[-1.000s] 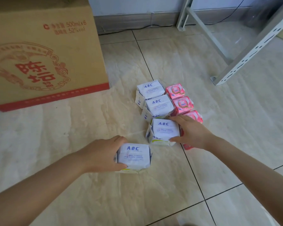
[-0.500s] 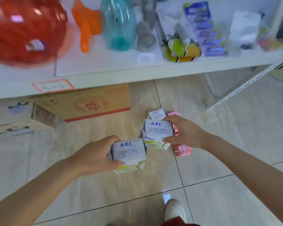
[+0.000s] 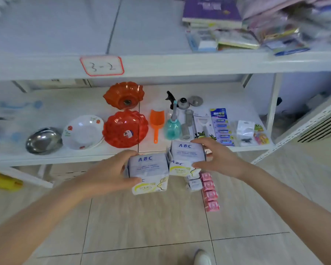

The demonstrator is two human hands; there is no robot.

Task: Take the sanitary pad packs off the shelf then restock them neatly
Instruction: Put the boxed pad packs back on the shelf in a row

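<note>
My left hand (image 3: 107, 172) grips a white ABC pad pack (image 3: 148, 172) by its left side. My right hand (image 3: 216, 159) holds a second white ABC pad pack (image 3: 186, 157) from the right, a little higher and touching the first. Both packs are lifted in front of the lower shelf's edge (image 3: 65, 159). Below them on the tiled floor stay one more white ABC pack (image 3: 194, 184) and a row of several pink pad packs (image 3: 210, 194).
The lower shelf carries a steel bowl (image 3: 43, 139), a flowered white bowl (image 3: 82, 131), two red plastic bowls (image 3: 125, 128), an orange scoop (image 3: 156, 123), a teal spray bottle (image 3: 172, 127) and carded batteries (image 3: 222, 127). The upper shelf, labelled 3-2 (image 3: 101, 66), has books and packets at right (image 3: 227, 25).
Both hands have lifted their ABC packs off the floor and brought them together, up level with the lower shelf. My view has risen from the floor to the shelves.
</note>
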